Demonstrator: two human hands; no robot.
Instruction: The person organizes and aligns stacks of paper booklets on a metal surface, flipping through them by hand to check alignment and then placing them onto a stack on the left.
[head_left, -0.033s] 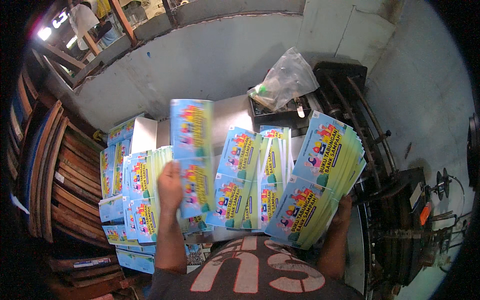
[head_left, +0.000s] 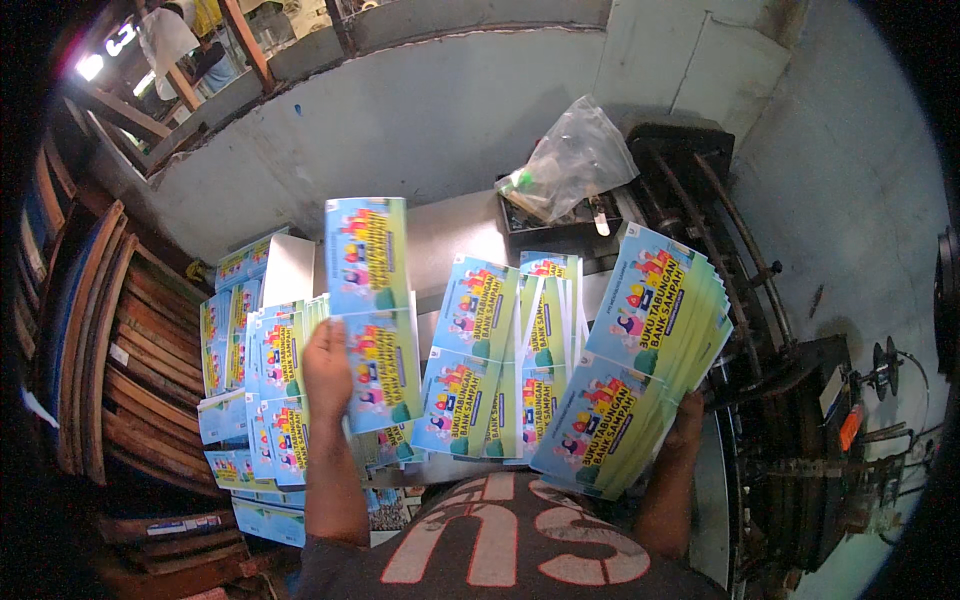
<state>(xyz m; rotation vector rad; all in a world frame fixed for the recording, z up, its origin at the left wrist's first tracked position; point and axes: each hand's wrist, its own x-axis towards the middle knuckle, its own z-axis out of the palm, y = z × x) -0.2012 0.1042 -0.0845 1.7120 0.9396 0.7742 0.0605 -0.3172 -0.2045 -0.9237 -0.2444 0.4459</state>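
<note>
Nearest is the dark shirt (head_left: pixel 500 540), cloth with large pale lettering. Near right, the right hand (head_left: pixel 688 420) has its grip closed on the right edge of the fanned sheets (head_left: pixel 628 345), glossy-looking printed paper in blue, yellow and green, its edges spread like steps. Held from one edge only, the fan could sag or slide apart if that grip loosened.

To the left, the left hand (head_left: pixel 327 372) grips the printed sheet (head_left: pixel 372 270) by its left edge, the fingers partly hidden; whether it is one sheet or several I cannot tell. This long flat rectangle stands above the worktop (head_left: pixel 450 225), and a tight pinch could crease it, or its free right side could catch the middle stack (head_left: pixel 465 370) just beside it. That stack lies skewed, with white edges showing, so a knock could spread it further. On the left, the left stacks (head_left: pixel 280 420) sit in uneven, overlapping layers; a brush from the forearm could topple them.

Farther off, a crumpled clear plastic bag (head_left: pixel 580 150) rests over a dark tray (head_left: pixel 520 238); being light, it could slip onto the paper if bumped. Beyond rises the smudged, painted wall (head_left: pixel 430 120).
</note>
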